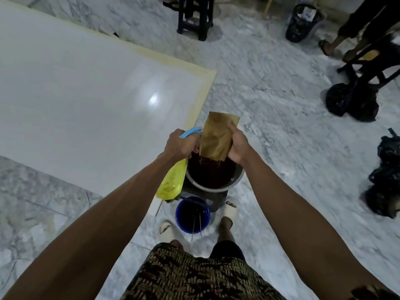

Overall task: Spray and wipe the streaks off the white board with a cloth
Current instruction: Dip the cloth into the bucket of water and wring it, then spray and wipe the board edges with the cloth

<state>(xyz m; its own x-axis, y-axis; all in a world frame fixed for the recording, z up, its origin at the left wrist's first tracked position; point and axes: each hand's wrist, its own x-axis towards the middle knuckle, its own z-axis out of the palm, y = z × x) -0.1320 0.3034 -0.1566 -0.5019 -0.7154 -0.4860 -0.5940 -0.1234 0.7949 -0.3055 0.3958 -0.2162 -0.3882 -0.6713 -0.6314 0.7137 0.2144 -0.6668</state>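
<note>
Right below me I see a blue bucket [192, 215] on the marble floor [281, 118], a grey bowl [214, 180] just beyond it. My left hand [180, 146] grips the yellow spray bottle [172, 180]; my right hand [237, 146] holds the brown cloth [217, 137] over the bowl. Further left, the white board [82, 100] lies flat.

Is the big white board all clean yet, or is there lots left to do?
Ready so far: the left hand grips the yellow spray bottle, and the right hand holds the brown cloth up above a grey bucket. Neither touches the white board, so spraying and wiping appear still to come. I cannot make out streaks from here.
</note>
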